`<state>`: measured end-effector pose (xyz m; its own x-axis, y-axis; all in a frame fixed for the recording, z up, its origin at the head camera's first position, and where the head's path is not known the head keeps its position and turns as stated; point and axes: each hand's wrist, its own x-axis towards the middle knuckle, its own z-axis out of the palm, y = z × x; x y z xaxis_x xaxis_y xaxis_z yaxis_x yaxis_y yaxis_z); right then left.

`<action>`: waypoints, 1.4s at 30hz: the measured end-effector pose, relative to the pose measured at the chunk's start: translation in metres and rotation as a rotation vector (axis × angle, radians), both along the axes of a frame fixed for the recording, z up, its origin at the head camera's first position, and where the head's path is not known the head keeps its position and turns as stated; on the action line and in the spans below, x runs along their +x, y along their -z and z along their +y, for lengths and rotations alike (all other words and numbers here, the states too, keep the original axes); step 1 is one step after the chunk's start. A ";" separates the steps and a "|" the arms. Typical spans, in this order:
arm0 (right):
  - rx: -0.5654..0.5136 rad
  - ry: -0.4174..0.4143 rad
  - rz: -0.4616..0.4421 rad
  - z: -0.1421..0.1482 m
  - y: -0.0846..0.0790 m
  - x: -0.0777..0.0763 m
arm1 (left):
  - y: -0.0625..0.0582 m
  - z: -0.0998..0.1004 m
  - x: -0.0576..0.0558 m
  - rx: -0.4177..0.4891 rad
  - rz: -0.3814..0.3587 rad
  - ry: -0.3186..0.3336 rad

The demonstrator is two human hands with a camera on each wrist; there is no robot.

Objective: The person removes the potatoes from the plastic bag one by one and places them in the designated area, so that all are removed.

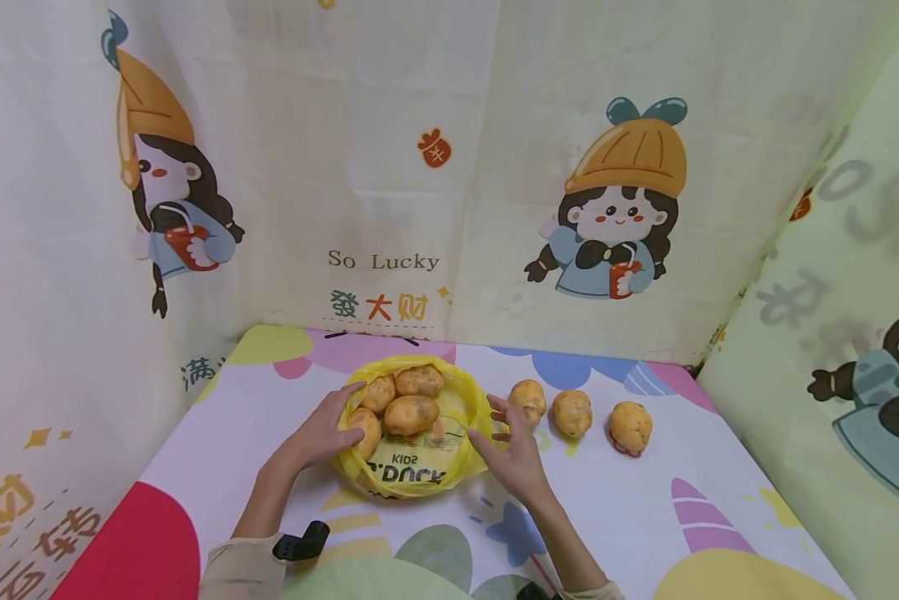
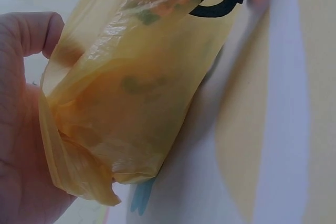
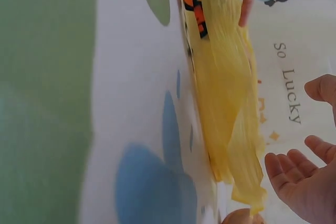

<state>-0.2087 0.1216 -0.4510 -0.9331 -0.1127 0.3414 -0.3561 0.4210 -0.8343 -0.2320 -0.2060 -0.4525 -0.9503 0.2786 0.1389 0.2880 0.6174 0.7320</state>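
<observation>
A yellow plastic bag [image 1: 449, 477] with a duck print lies with its mouth spread wide. Inside it are several potatoes [image 1: 412, 415], grouped toward its left side. My left hand [image 1: 320, 432] holds the bag's left rim, its thumb hooked over the edge beside a potato. In the left wrist view that thumb tip shows faintly through the thin film; the other fingertips are hidden there. By the right rim, my right hand [image 1: 519, 458] is spread with nothing in it. The right wrist view has its fingers [image 3: 299, 166] apart from the yellow film.
Three potatoes stand in a row right of the bag: one near my right fingers [image 1: 527, 402], a middle potato [image 1: 572, 414] and an outer potato [image 1: 630, 427]. A patterned cloth [image 1: 606, 508] covers the table. Printed curtains [image 1: 486, 208] enclose the back and both sides.
</observation>
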 end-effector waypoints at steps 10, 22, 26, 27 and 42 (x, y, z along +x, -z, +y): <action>-0.032 -0.043 -0.029 -0.017 0.003 0.005 | 0.001 0.001 -0.002 0.002 0.006 0.008; -0.079 -0.083 -0.096 -0.040 -0.001 0.007 | -0.001 0.002 -0.001 -0.001 0.006 0.016; -0.088 -0.105 -0.121 -0.046 -0.001 0.006 | -0.001 0.002 -0.001 -0.005 0.007 0.016; -0.088 -0.106 -0.126 -0.047 -0.001 0.006 | -0.002 0.002 -0.001 -0.005 0.006 0.016; -0.080 -0.021 -0.225 -0.069 0.005 -0.003 | -0.002 0.000 -0.001 -0.008 0.003 0.011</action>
<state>-0.2117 0.0523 -0.4565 -0.9845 -0.1137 0.1333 -0.1649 0.3448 -0.9241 -0.2330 -0.2060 -0.4509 -0.9468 0.2899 0.1394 0.2968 0.6203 0.7260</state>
